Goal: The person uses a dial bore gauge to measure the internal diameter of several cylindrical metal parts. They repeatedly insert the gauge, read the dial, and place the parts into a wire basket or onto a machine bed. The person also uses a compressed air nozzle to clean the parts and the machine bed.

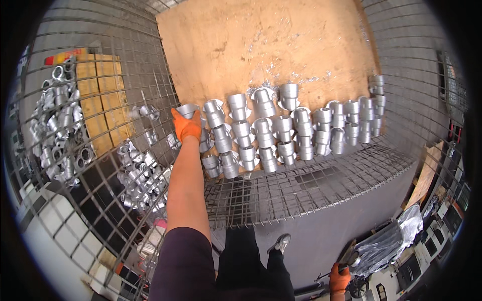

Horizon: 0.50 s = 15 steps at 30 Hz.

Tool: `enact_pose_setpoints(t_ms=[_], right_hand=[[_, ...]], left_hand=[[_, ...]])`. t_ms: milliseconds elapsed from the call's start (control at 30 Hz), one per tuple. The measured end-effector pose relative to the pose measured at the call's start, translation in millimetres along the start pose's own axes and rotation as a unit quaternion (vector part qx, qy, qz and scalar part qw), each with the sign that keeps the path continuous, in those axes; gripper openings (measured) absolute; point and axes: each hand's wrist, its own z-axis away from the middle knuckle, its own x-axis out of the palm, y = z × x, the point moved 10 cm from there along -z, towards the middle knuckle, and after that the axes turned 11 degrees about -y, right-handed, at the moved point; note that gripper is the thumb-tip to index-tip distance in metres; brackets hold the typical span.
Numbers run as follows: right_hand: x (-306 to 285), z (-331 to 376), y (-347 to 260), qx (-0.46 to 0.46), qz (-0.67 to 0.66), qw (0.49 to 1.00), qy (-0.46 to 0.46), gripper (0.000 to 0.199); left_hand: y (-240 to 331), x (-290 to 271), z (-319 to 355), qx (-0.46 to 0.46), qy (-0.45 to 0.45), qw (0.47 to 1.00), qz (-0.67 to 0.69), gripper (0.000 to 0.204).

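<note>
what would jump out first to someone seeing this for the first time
The rows of shiny metal fittings packed along the near edge of the brown board inside a wire mesh cage. Then the left hand in an orange glove, reaching in at the leftmost fitting. The right hand, also gloved, hangs low by the floor.

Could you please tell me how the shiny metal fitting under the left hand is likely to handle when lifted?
The silver flanged metal fitting at the orange-gloved left hand looks cast and thick-walled, so probably rigid and heavy. Its polished surface may be slippery. Its round body could roll if laid sideways.
</note>
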Motion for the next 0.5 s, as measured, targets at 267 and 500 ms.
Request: enact_pose_setpoints(t_ms=[267,500], right_hand=[[26.8,3.5,-94.7,0.045,-0.035,0.998,-0.008,0.037],[23.2,24.0,-27.1,0.07,0.043,0.997,-0.004,0.039]], left_hand=[[-26.2,60.0,-50.9,-0.064,-0.038,0.996,-0.056,0.099],[-60.9,55.2,-61.9,0.095,-0.017,0.99,-0.098,0.083]])
